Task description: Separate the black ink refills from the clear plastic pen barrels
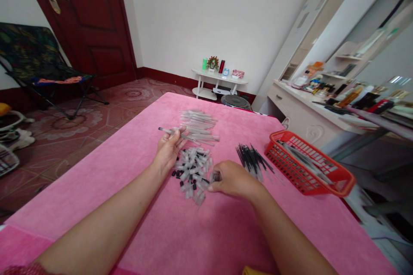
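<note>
My left hand (168,146) is closed around a clear pen barrel (165,130) with a black tip, held slantwise above the table. Just beyond it lies a pile of clear pen barrels (198,122), roughly side by side. A heap of clear pen caps (193,165) with black parts among them sits between my two hands. At the heap's right edge, my right hand (235,178) pinches what looks like a clear cap, partly hidden by the fingers. Black-ended thin pen refills (253,159) are bunched beyond my right hand.
A red plastic basket (309,182) holding more long thin pieces stands at the right on the pink tablecloth (200,236). Something yellow (253,270) shows at the near edge. Farther right is a dresser (309,116) with bottles; a folding chair (41,64) stands at left.
</note>
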`<action>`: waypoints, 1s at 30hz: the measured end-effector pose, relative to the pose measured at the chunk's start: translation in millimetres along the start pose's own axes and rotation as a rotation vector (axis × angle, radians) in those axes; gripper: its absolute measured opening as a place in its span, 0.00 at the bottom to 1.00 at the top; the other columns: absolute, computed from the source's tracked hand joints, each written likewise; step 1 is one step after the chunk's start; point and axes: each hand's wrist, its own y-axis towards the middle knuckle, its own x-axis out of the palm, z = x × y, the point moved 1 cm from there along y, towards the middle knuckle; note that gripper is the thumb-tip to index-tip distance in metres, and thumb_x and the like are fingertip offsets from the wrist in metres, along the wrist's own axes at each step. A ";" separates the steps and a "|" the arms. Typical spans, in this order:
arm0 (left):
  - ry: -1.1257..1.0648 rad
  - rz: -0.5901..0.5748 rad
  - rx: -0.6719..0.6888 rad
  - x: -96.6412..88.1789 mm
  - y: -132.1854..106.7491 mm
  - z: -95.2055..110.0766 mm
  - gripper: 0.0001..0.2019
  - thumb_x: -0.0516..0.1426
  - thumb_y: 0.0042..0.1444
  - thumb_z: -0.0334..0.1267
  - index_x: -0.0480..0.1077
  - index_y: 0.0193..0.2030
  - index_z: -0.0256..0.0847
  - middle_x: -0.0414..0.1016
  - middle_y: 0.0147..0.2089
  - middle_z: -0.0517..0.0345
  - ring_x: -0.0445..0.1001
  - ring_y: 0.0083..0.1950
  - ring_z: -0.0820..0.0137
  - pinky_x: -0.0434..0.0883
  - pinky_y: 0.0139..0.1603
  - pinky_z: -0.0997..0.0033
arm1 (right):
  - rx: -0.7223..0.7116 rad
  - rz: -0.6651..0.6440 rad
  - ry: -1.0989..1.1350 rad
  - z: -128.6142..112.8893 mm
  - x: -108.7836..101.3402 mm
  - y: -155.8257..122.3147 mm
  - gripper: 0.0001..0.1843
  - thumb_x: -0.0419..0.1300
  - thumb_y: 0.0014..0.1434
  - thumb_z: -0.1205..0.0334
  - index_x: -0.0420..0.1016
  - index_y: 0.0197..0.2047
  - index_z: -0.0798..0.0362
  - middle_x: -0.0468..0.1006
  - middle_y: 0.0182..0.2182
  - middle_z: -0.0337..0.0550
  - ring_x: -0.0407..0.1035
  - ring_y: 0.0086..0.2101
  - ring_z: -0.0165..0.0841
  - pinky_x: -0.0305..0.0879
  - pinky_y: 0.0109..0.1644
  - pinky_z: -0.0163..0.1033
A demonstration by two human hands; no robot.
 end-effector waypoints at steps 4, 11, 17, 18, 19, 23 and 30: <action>-0.010 -0.038 0.009 1.2 -0.6 -1.6 0.10 0.62 0.51 0.37 0.63 0.34 0.39 0.76 0.47 0.55 0.76 0.47 0.70 0.72 0.46 0.70 | -0.052 0.125 0.036 -2.2 -0.4 4.7 0.04 0.62 0.44 0.63 0.73 0.22 0.54 0.71 0.19 0.36 0.63 0.22 0.27 0.49 0.25 0.31; 0.026 -0.147 -0.022 10.2 -9.8 -5.2 0.13 0.64 0.48 0.35 0.65 0.38 0.38 0.77 0.41 0.54 0.78 0.44 0.67 0.75 0.39 0.73 | -0.060 0.490 0.333 4.7 -0.2 18.3 0.07 0.57 0.48 0.65 0.74 0.31 0.56 0.75 0.25 0.40 0.66 0.27 0.29 0.57 0.30 0.31; 0.021 -0.166 -0.036 16.7 -16.5 -6.8 0.13 0.64 0.47 0.35 0.65 0.37 0.37 0.78 0.38 0.54 0.78 0.42 0.66 0.76 0.38 0.72 | -0.120 0.494 0.418 6.0 3.4 19.5 0.11 0.56 0.55 0.58 0.76 0.30 0.55 0.76 0.26 0.40 0.67 0.29 0.32 0.61 0.34 0.33; 0.021 -0.162 -0.039 17.1 -16.9 -6.8 0.13 0.64 0.47 0.35 0.65 0.36 0.37 0.78 0.38 0.54 0.78 0.41 0.66 0.76 0.38 0.72 | -0.127 0.502 0.423 6.4 3.7 19.7 0.10 0.56 0.55 0.59 0.76 0.31 0.55 0.76 0.27 0.41 0.68 0.30 0.32 0.61 0.34 0.33; 0.023 -0.159 -0.042 17.5 -17.1 -6.7 0.13 0.65 0.47 0.35 0.65 0.36 0.37 0.78 0.37 0.54 0.78 0.41 0.66 0.76 0.38 0.71 | -0.136 0.510 0.429 6.9 4.1 20.1 0.09 0.56 0.54 0.61 0.77 0.32 0.55 0.77 0.29 0.41 0.69 0.31 0.32 0.62 0.35 0.34; 0.037 -0.157 -0.036 18.9 -18.3 -6.7 0.15 0.66 0.45 0.36 0.64 0.36 0.37 0.78 0.37 0.54 0.79 0.39 0.67 0.76 0.37 0.72 | -0.159 0.499 0.540 6.7 7.5 22.9 0.13 0.57 0.51 0.68 0.77 0.40 0.54 0.78 0.34 0.43 0.71 0.33 0.33 0.65 0.38 0.35; 0.076 -0.183 -0.023 19.6 -20.6 -9.3 0.19 0.67 0.43 0.39 0.63 0.37 0.38 0.78 0.35 0.55 0.79 0.39 0.63 0.76 0.37 0.70 | -0.141 0.558 0.653 0.1 9.3 22.5 0.05 0.60 0.51 0.64 0.73 0.33 0.54 0.77 0.28 0.40 0.72 0.28 0.32 0.67 0.31 0.34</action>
